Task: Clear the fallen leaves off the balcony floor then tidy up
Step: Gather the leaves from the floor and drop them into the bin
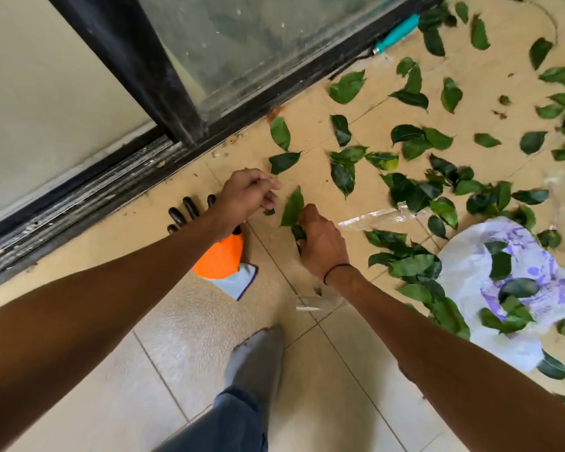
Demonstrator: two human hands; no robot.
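Beige tiled balcony floor is carrying everything; black-framed sliding glass door is running along its far-left edge. White plastic bag w/ purple print is lying open at the floor's right edge, a few leaves already on it. Scattered green fallen leaves are covering the far-right part. Orange-and-black work glove is lying by the door track. Right hand is gripping a small bunch of leaves; left hand is pinching a small leaf bit. Step: hand-gathering, early on. Next, probably: carrying the bunch to the bag, then reaching for more.
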